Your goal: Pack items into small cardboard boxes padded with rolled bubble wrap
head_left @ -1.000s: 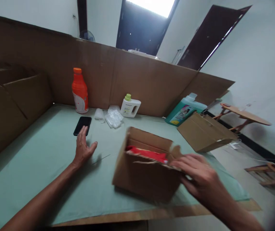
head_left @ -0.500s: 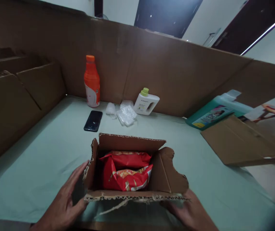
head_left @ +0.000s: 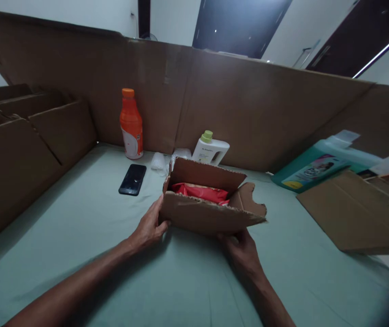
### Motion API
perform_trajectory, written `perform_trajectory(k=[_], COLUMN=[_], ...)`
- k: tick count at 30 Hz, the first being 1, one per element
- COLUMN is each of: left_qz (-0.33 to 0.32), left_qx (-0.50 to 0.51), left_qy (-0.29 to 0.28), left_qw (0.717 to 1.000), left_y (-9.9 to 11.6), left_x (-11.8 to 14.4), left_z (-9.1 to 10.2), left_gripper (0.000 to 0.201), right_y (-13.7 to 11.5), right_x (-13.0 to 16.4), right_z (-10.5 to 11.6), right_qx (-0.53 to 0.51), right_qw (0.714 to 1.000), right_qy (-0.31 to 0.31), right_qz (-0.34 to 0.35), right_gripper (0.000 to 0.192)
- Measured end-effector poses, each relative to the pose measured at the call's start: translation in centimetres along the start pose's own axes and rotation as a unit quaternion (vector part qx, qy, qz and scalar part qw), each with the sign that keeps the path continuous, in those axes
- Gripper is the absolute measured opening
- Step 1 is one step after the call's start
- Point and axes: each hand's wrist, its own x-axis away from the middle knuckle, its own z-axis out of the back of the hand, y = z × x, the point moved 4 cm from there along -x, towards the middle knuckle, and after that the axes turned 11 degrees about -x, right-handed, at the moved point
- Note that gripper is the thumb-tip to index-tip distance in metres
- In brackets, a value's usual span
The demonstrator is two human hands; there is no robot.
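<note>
Left hand point(head_left: 150, 225) grip clasps left side of open brown cardboard box point(head_left: 204, 213); right hand point(head_left: 240, 247) grip grasps front underside. Box sits mid-counter on pale green counter point(head_left: 78, 218), red plastic packet point(head_left: 201, 192) inside. Black phone point(head_left: 132, 179) left; orange bottle point(head_left: 131, 123), white jug point(head_left: 210, 151) behind.

A tall orange plastic bottle point(head_left: 131, 124) with an orange cap stands upright at the back of the pale green table point(head_left: 61, 218), against a long brown cardboard wall point(head_left: 215, 100). A black phone point(head_left: 132, 179) lies flat in front of it. A small white jug with a green cap point(head_left: 210, 150) stands further right. A teal detergent jug point(head_left: 317, 165) lies tilted beside a flattened brown cardboard sheet point(head_left: 354, 213).
</note>
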Motion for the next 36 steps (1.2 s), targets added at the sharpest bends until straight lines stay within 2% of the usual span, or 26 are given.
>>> perform_trajectory(k=[4,6,8,10,12,14,18,20,22,24,26,28,31,33,36], left_qz=[-0.013,-0.02,-0.022,-0.015,0.0,0.013,0.04,0.059,0.084,0.108,0.127,0.145,0.177,0.218,0.278], left_qx=[0.026,0.02,-0.006,-0.062,-0.116,-0.139,-0.138,-0.119,-0.087,-0.045,0.007,0.059,0.114,0.175,0.317], left_qy=[-0.029,-0.039,-0.036,-0.002,0.049,0.084,0.104,0.109,0.124,0.147,0.166,0.176,0.175,0.166,0.156], left_qw=[0.999,0.999,0.999,0.998,0.992,0.987,0.984,0.985,0.985,0.982,0.978,0.972,0.962,0.946,0.893], left_y=[-0.9,-1.5,-2.1,-2.5,-2.8,-2.9,-2.7,-2.8,-3.1,-3.5,-3.9,-4.2,-4.4,-4.5,-4.5], left_x=[0.7,1.1,0.2,-2.3,-5.9,-10.0,-16.7,-18.5,-19.2,-18.3,-15.8,-11.8,-4.3,0.5,5.8], left_z=[-0.7,0.0,1.4,3.2,4.9,5.8,5.1,4.7,4.8,5.8,7.4,9.0,10.5,10.4,9.2], left_gripper=[0.073,0.071,0.062,0.049,0.041,0.041,0.042,0.028,0.015,0.01,0.02,0.032,0.045,0.047,0.047], right_y=[2.1,3.0,3.2,3.1,2.8,2.6,2.7,2.8,2.9,2.8,2.3,1.7,1.1,1.0,1.3], right_x=[-0.2,-0.2,-0.3,-0.5,-0.6,-0.6,-0.4,-0.4,-0.4,-0.6,-0.7,-0.7,-0.9,-1.2,-1.4], right_z=[-0.6,-0.6,-0.6,-0.7,-0.8,-0.9,-0.8,-0.8,-0.8,-0.8,-1.0,-1.1,-1.3,-1.5,-1.5], right_qx=[-0.03,-0.027,-0.027,-0.028,-0.032,-0.027,-0.008,-0.004,-0.006,-0.014,-0.021,-0.025,-0.022,-0.016,-0.018], right_qw=[0.999,0.999,0.998,0.998,0.999,0.999,0.999,1.0,1.0,1.0,1.0,0.999,0.999,0.999,0.999], right_qy=[-0.015,-0.022,-0.027,-0.032,-0.031,-0.028,-0.026,-0.025,-0.022,-0.019,-0.022,-0.028,-0.039,-0.04,-0.042], right_qz=[-0.01,-0.032,-0.041,-0.037,-0.03,-0.03,-0.027,-0.017,-0.003,0.004,0.003,0.006,0.017,0.018,0.017], right_gripper=[0.049,0.048,0.047,0.045,0.043,0.042,0.045,0.045,0.043,0.041,0.04,0.039,0.039,0.042,0.046])
